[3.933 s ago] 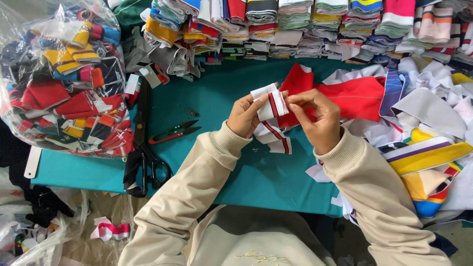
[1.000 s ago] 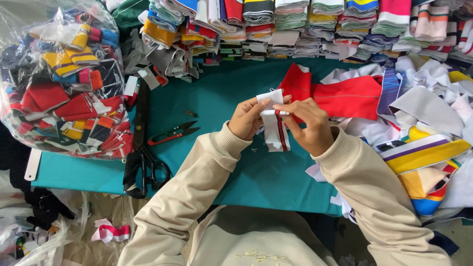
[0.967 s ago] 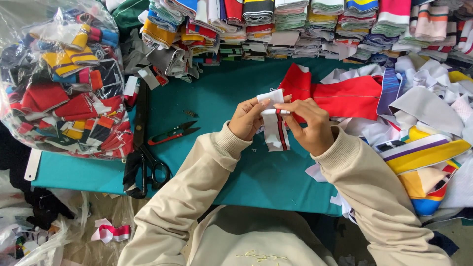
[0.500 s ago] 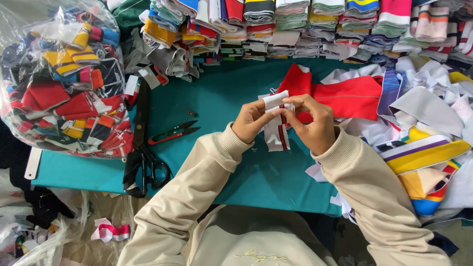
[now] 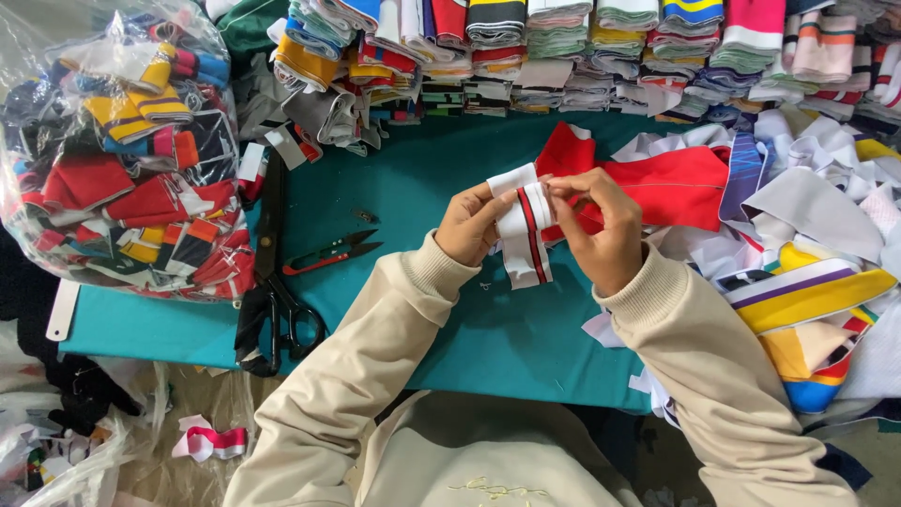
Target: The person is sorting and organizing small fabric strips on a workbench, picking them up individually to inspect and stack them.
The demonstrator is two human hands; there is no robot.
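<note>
Centrally, over the teal table [image 5: 422,188], left hand [image 5: 466,225] and right hand [image 5: 601,230] both pinch a white ribbed band with red and dark stripes [image 5: 526,230]. Red fabric [image 5: 676,183] lies at two o'clock of it; small red snips [image 5: 328,252] at nine o'clock.

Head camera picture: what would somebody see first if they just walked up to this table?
Probably the two hands in the middle, left hand and right hand, holding up a white knitted strip with red and dark stripes over the teal table. Next, the big clear bag stuffed with colourful fabric pieces on the left, and the rows of folded striped strips along the far edge. Large black scissors lie beside the bag.
</note>
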